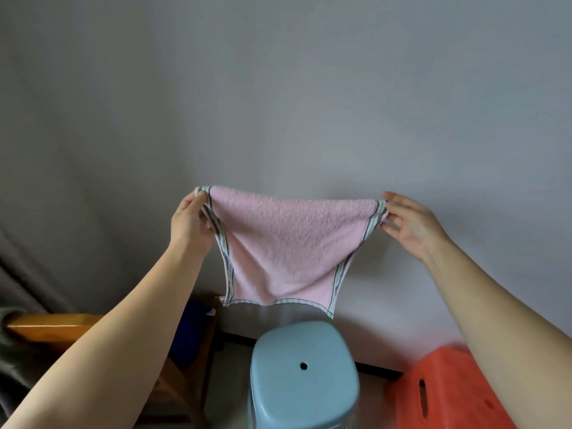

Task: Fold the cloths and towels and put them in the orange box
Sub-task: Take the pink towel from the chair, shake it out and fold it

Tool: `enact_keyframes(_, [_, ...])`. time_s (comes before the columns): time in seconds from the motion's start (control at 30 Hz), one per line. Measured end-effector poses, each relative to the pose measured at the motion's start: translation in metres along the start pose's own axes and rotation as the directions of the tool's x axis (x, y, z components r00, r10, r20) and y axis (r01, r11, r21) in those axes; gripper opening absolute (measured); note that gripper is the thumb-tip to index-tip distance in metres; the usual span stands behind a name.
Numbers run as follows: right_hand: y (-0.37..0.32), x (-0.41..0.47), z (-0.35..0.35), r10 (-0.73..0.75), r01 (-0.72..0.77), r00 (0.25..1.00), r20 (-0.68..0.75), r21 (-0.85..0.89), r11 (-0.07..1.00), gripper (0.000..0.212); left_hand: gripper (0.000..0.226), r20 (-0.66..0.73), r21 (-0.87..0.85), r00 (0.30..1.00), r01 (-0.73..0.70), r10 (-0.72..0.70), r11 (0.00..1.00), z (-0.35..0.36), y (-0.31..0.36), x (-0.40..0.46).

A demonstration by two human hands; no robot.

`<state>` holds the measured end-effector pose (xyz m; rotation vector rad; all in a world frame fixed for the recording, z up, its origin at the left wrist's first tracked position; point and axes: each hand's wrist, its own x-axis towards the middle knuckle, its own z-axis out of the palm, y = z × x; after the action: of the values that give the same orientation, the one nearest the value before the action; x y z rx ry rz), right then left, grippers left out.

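A pink towel (288, 246) with striped edges hangs spread in the air in front of a grey wall. My left hand (189, 224) pinches its upper left corner. My right hand (411, 224) pinches its upper right corner between thumb and fingers. The towel sags in the middle and its lower edge hangs just above a blue stool. The orange box (442, 394) stands at the lower right, partly hidden behind my right forearm.
A light blue plastic stool (303, 376) with a hole in its seat stands below the towel. A wooden chair (55, 328) with a dark blue cloth (188, 335) on it is at the left. A grey curtain (18, 274) hangs at the far left.
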<state>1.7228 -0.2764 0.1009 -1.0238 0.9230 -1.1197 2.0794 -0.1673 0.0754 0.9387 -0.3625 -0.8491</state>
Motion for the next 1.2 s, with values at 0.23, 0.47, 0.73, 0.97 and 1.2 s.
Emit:
enact_keyframes(0.23, [0.000,0.003,-0.005,-0.065,0.141,0.987,0.144,-0.623,0.769,0.022,0.017,0.054,-0.055,0.998,-0.021,0.024,0.998,-0.001,-0.007,0.003])
enact_keyframes(0.47, [-0.003,0.007,-0.017,-0.304,0.213,0.943,0.138,-0.949,0.231,0.029,0.013,0.038,0.061,0.998,-0.054,0.051,0.997,0.002,-0.018,0.002])
enact_keyframes(0.73, [0.030,0.029,-0.038,-0.066,-0.006,0.991,-0.119,-0.524,0.852,0.018,0.016,-0.025,0.259,0.959,0.278,-0.282,0.925,-0.014,-0.057,0.031])
enact_keyframes(0.97, [0.083,0.061,-0.046,-0.006,-0.071,0.977,-0.211,-0.359,0.931,0.024,0.019,-0.078,0.306,0.916,0.397,-0.392,0.865,-0.027,-0.109,0.056])
enact_keyframes(1.2, [0.114,0.056,-0.055,0.018,-0.092,0.976,-0.215,-0.342,0.935,0.025,0.020,-0.038,0.332,0.901,0.420,-0.433,0.844,-0.056,-0.132,0.040])
